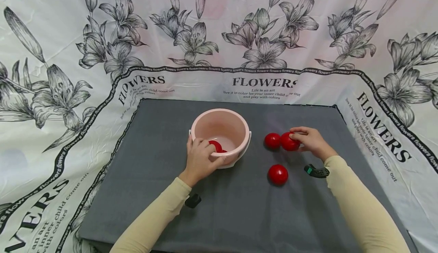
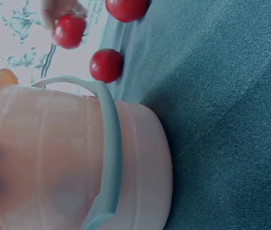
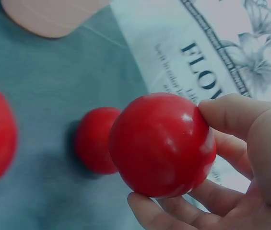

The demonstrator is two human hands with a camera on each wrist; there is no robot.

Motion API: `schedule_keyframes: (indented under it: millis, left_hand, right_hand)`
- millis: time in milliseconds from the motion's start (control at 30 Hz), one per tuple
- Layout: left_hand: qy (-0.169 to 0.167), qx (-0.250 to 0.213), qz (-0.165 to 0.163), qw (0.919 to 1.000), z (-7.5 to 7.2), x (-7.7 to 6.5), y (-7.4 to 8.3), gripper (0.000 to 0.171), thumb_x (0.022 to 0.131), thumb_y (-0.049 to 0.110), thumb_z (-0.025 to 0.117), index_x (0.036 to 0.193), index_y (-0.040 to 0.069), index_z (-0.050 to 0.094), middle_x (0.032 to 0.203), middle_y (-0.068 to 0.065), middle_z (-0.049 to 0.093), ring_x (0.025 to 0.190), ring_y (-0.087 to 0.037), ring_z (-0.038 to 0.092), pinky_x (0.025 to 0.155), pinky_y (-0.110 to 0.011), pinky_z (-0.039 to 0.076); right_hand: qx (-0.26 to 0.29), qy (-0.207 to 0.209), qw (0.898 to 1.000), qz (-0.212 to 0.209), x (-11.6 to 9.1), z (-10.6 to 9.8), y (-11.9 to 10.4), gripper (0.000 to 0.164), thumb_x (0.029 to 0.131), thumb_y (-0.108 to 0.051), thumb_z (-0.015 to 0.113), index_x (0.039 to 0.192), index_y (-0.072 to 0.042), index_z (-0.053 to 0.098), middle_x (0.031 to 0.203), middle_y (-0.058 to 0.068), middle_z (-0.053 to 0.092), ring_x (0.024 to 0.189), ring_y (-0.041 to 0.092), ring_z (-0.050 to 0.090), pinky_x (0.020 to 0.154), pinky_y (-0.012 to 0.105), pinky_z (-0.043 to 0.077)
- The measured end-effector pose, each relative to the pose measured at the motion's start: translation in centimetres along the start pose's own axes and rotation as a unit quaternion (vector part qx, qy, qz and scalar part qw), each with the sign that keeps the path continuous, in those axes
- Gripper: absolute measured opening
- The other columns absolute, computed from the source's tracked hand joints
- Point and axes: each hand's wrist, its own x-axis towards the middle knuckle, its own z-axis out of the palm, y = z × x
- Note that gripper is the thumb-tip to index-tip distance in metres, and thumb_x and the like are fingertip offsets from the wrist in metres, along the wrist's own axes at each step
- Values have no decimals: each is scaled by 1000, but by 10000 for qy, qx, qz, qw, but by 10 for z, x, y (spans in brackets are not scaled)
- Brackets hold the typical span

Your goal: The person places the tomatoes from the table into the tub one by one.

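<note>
My right hand (image 1: 312, 142) grips a glossy red ball (image 1: 289, 141) with thumb and fingers. In the left wrist view that ball (image 2: 70, 31) is up off the grey surface. Just left of it in the head view sits a second red ball (image 1: 272, 141), and a third red ball (image 1: 278, 174) lies nearer the front. A pale pink bucket (image 1: 236, 155) with a white handle (image 2: 111, 148) stands upright at the middle. My left hand (image 1: 201, 159) holds its near left rim, with fingers reaching over the edge. Red things (image 1: 215, 146) show inside, partly hidden by that hand.
A dark grey cloth (image 1: 164, 131) covers the table. White fabric (image 1: 198, 86) printed with flowers and lettering hangs behind and along both sides. Dark straps with small devices (image 1: 316, 171) are on the wrists.
</note>
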Motion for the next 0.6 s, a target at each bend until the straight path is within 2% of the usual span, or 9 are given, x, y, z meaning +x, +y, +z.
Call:
schedule_keyframes:
  millis: [167, 367, 600]
  left_hand:
    - [44, 22, 42, 10000, 0, 0, 0, 32, 82, 44, 69, 74, 14, 67, 85, -6, 69, 103, -30, 58, 113, -76, 26]
    - [156, -21, 133, 9998, 1, 0, -1, 32, 83, 44, 69, 73, 14, 65, 82, -6, 67, 100, -30, 58, 114, -76, 25]
    - [190, 60, 144, 9997, 3, 0, -1, 31, 82, 45, 70, 74, 15, 67, 83, -5, 68, 100, -29, 58, 113, -76, 27]
  right_hand:
    - [-188, 192, 9996, -16, -2, -18, -24, 59, 104, -35, 54, 150, 0, 42, 151, 31, 43, 123, 41, 53, 95, 52, 59]
    - [-195, 293, 9993, -122, -4, -34, -50, 60, 104, -35, 52, 152, -1, 40, 153, 32, 42, 128, 43, 48, 85, 39, 63]
    - [-130, 282, 9988, -376, 1, -35, -85, 60, 103, -37, 55, 152, -3, 42, 152, 29, 44, 123, 36, 52, 82, 33, 62]
